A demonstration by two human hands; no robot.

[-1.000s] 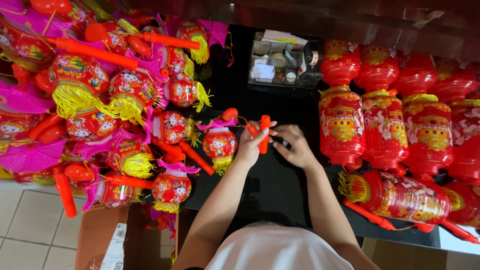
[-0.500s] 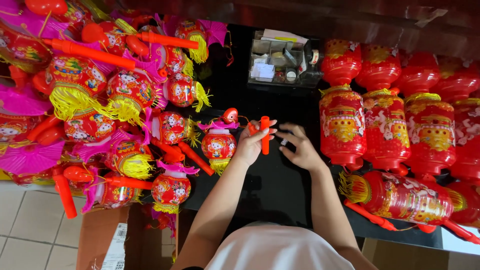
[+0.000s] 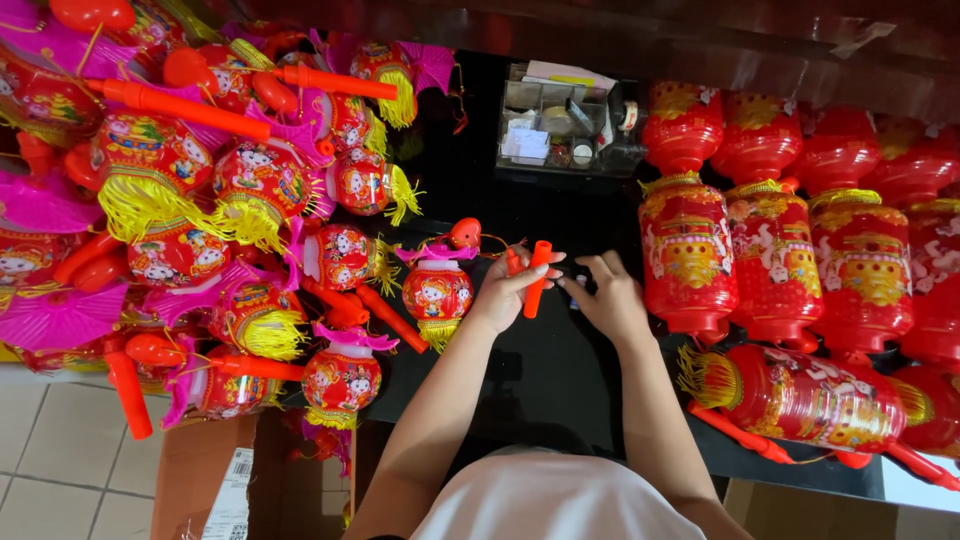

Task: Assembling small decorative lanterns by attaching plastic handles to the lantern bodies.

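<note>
Orange plastic lantern handle stands nearly upright over the black table, gripped in the curled fingers of the left hand, while the right hand, just beside it with fingers bent downward, touches something too small to tell, between a small round lantern and tall red lanterns.

top: white, short-sleeved | forearms: bare, no sleeves | hands: left hand, right hand bare, no gloves | jewellery: cannot tell
</note>
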